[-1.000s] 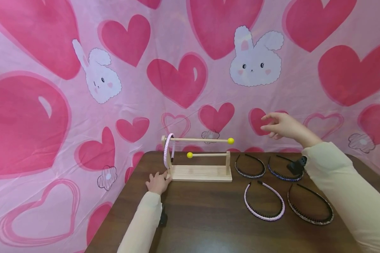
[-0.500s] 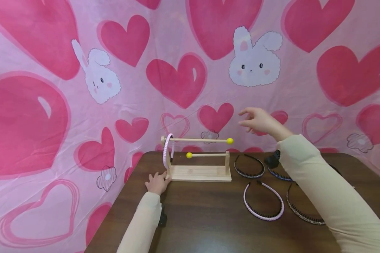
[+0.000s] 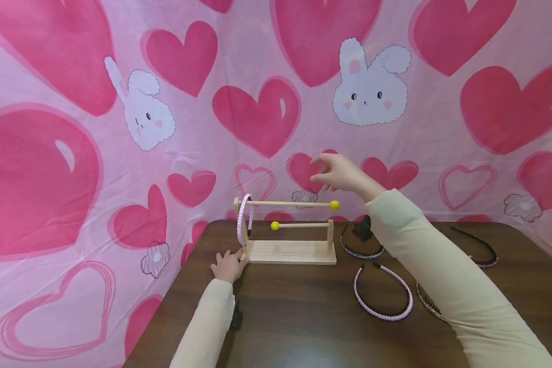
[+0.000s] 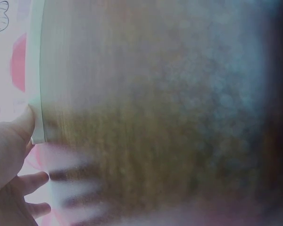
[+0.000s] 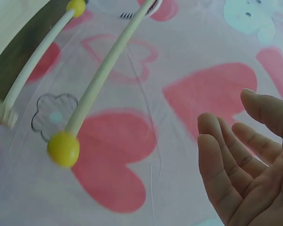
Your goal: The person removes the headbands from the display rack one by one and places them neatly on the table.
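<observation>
A wooden rack with two rods stands toward the back of the brown table. Over the left end of its upper rod hangs a pink-and-white headband. My left hand rests at the left end of the rack's base, its thumb against the edge and the other fingers spread. My right hand holds nothing, raised above the right end of the rack with its fingers loosely bent. From the right wrist, the upper rod's yellow ball shows to the left of the bent fingers.
On the table to the right lie a pink-and-white headband, a grey one, and dark ones partly hidden under my right sleeve. A pink heart-patterned cloth hangs behind the table.
My right hand has moved left, from above the headbands on the right to above the rack's right end. My left hand stays at the base, and the hung headband has not moved.
</observation>
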A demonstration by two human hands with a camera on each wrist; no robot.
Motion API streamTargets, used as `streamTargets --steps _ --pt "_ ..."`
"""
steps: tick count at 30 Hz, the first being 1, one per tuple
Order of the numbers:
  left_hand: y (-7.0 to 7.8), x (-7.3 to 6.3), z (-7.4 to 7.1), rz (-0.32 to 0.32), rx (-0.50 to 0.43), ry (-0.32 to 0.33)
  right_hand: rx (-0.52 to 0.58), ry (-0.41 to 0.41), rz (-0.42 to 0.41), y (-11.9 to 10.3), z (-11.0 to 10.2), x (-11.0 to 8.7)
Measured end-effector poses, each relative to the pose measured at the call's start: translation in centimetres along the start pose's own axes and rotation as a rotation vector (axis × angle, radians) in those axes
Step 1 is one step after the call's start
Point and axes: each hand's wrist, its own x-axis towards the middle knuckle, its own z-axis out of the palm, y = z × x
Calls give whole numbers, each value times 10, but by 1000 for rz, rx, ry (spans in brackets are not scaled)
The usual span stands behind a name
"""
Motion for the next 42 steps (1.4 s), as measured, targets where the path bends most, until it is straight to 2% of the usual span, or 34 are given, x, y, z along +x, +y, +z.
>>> streamTargets --steps 11,19,26,37,42 --pt "-3 1 0 8 5 10 53 -13 -49 -28 39 20" --pt "-1 2 -2 5 13 12 94 -42 -42 -42 67 28" --pt "2 1 -5 -1 1 -7 149 -32 -57 -42 90 38" --pt "4 0 -7 4 -1 -5 135 -14 -52 -44 124 41" --pt "2 -1 -4 -10 -2 -29 235 -64 -31 -42 146 39"
